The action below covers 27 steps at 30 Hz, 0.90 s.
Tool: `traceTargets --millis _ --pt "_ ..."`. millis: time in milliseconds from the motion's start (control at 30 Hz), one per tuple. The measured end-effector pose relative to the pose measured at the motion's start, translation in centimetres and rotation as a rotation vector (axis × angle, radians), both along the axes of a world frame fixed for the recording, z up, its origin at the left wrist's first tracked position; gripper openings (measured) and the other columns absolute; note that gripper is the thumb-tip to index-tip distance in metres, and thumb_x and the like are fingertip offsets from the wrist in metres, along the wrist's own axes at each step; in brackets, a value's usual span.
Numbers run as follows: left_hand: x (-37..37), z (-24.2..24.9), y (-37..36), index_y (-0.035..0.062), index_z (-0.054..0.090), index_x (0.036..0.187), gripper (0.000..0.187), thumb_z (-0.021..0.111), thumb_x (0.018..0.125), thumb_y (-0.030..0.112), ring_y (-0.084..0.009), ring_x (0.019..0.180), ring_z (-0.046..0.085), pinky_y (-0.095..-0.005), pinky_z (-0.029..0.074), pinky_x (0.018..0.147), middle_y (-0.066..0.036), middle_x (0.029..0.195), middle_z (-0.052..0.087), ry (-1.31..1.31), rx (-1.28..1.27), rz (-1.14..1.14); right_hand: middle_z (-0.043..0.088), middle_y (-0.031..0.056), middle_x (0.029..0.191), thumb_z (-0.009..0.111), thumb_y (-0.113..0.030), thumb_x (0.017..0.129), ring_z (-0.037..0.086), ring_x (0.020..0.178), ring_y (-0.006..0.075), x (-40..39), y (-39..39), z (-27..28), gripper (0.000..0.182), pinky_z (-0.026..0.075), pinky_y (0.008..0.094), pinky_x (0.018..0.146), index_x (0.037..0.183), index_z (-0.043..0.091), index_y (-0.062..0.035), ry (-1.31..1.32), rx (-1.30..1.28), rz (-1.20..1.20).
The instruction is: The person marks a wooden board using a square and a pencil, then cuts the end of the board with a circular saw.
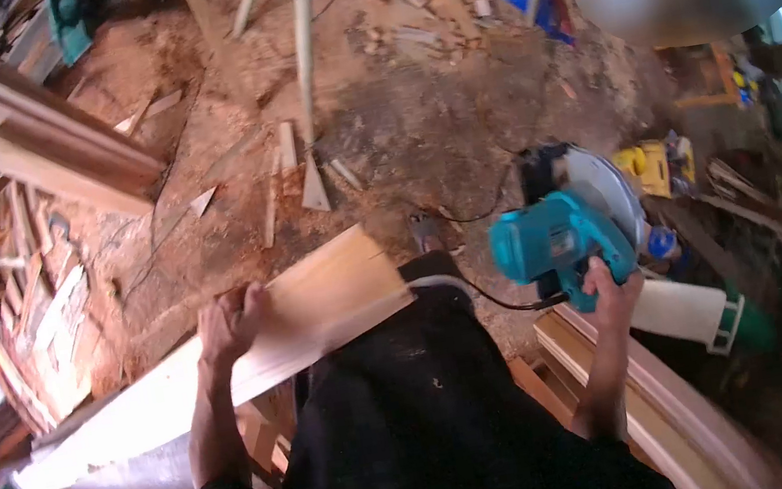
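A teal circular saw (552,239) hangs from my right hand (612,290), whose fingers wrap around its rear handle. Its round blade guard faces away to the right, and a dark cord runs from the handle back toward my legs. My left hand (233,324) is closed over the upper edge of a long pale wooden plank (332,289). The plank slants from the lower left up to its cut end near my lap. Saw and plank are apart.
Wood offcuts (313,185) and sawdust litter the ground ahead. Stacked beams (62,142) stand at the left, and long boards (657,397) lie at the lower right. A yellow tool (645,168) sits beyond the saw. A blurred oval covers the upper right.
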<state>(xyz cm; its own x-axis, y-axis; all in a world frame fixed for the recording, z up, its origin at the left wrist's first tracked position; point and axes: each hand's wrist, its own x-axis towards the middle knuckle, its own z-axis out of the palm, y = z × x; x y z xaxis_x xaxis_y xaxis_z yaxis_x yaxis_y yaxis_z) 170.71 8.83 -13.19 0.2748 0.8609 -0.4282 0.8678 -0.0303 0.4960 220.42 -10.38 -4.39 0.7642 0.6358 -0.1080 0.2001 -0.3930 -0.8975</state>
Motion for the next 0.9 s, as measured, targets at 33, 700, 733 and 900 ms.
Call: traceTargets --millis 33,700,733,900 --pt "-0.8 0.5 -0.4 0.0111 0.077 0.095 0.050 0.045 0.106 0.048 -0.0374 0.078 0.072 -0.0491 0.054 0.072 -0.017 0.078 0.072 -0.002 -0.024 0.068 0.057 0.0023 0.064 0.073 -0.009 0.091 0.053 0.054 0.0118 2.4 0.0 -1.4 0.015 0.043 0.0297 0.053 0.082 0.062 -0.0036 0.034 -0.027 -0.061" --pt "4.7 3.0 -50.7 -0.0009 0.058 0.136 0.058 0.064 0.100 0.045 -0.0305 0.129 0.058 -0.0445 0.047 0.106 -0.018 0.136 0.063 0.233 0.486 1.892 0.063 0.0043 0.082 0.070 -0.030 0.090 0.063 0.070 0.0204 26.3 3.3 -31.8 0.028 0.053 0.0375 0.060 0.110 0.064 -0.0106 0.377 -0.662 0.425" --pt "5.8 0.3 -53.1 -0.0003 0.057 0.138 0.062 0.059 0.102 0.051 -0.0277 0.130 0.058 -0.0432 0.048 0.104 -0.015 0.138 0.063 -0.098 0.454 2.001 0.063 0.0042 0.082 0.070 -0.030 0.090 0.062 0.070 0.0203 25.2 5.1 -31.9 0.028 0.052 0.0374 0.059 0.110 0.064 -0.0107 0.359 -0.679 0.475" --pt "12.5 -6.9 -53.3 0.0123 0.034 0.160 0.092 0.034 0.098 0.079 -0.0335 0.147 0.042 -0.0529 0.037 0.119 -0.016 0.157 0.047 -1.093 0.384 2.165 0.063 0.0039 0.081 0.070 -0.029 0.090 0.062 0.068 0.0199 20.0 9.8 -30.0 0.029 0.052 0.0370 0.058 0.111 0.063 -0.0108 0.300 -0.653 0.675"
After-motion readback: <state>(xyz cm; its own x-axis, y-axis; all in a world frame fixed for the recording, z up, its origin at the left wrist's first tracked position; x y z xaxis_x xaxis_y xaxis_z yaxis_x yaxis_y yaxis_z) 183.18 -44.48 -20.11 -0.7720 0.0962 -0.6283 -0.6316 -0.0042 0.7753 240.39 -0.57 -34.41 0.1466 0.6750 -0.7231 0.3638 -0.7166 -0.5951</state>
